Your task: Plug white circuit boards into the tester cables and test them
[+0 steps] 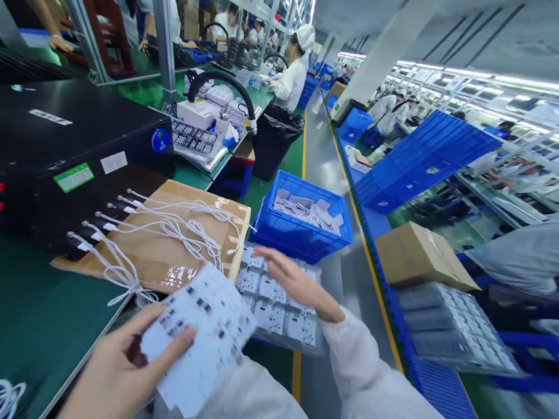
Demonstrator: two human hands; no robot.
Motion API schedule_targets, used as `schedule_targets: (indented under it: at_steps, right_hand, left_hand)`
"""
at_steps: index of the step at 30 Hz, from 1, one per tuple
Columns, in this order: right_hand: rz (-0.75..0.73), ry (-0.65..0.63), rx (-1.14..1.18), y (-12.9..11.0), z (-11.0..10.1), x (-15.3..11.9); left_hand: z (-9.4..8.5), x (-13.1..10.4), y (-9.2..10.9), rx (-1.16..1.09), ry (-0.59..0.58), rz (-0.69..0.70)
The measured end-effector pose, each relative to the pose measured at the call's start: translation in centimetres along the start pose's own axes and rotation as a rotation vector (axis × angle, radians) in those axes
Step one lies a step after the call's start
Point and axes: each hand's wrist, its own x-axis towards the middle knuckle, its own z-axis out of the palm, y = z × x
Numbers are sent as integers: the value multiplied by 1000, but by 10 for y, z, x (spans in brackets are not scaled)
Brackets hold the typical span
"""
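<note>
Board (pixel 201 342): tilted in the left hand (pixel 120 356), nearer than the cardboard (pixel 172 276).
Left fingers: pinching the board's edge, thumb across its face.
Right hand (pixel 296 283): fingers extended, close together, over the tray (pixel 285 346); contact cannot be told.
Cables (pixel 190 228): bundled on the cardboard.

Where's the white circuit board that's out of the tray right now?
In the head view, the white circuit board is left of centre in the lower half, held in the left hand, with the cardboard sheet just beyond it.
</note>
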Motion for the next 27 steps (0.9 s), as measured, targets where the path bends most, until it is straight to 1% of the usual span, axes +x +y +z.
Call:
schedule_targets:
  at_steps: [1, 2, 3, 5, 7, 8, 10, 11, 13, 15, 17, 19, 21, 23, 24, 25, 27]
  right_hand:
    - [25, -131, 188, 15, 17, -18]
    - [68, -233, 401, 31, 36, -34]
    - [135, -277, 589, 47, 57, -48]
    - [240, -206, 866, 72, 98, -71]
    - [308, -88, 1027, 88, 128, -85]
    - [328, -47, 1079, 93, 137, -89]
    - [356, -12, 1135, 102, 141, -95]
    - [367, -10, 1142, 107, 138, -96]
    - [376, 29, 1111, 123, 120, -96]
    - [375, 113, 1043, 148, 93, -91]
    - [386, 236, 944, 179, 58, -80]
    - [409, 422, 801, 212, 21, -62]
    - [443, 638, 640, 240, -12, -39]
    - [446, 735, 583, 261, -37, -15]
    - [445, 765, 567, 269, -46, -4]
    - [444, 781, 557, 275, -52, 6]
    - [443, 810, 526, 286, -59, 23]
  left_hand:
    - [9, -1, -10, 8, -95, 17]
    - [19, -1, -19, 28, -156, 57]
    - [29, -1, -28, 71, -199, 107]
    - [47, 2, -43, 191, -221, 217]
    - [59, 5, -55, 296, -203, 292]
    - [63, 6, -60, 318, -188, 311]
    - [68, 8, -68, 298, -174, 301]
    - [69, 9, -72, 257, -171, 273]
    - [69, 10, -76, 154, -175, 207]
    - [69, 9, -78, 73, -148, 175]
    - [68, 5, -78, 41, -86, 177]
    - [66, -1, -77, 47, -22, 166]
    - [61, -8, -77, 75, -2, 154]
    - [56, -14, -78, 102, 8, 153]
    - [53, -16, -79, 111, 14, 146]
    - [51, -17, -80, 116, 17, 134]
    - [48, -19, -83, 120, 20, 110]
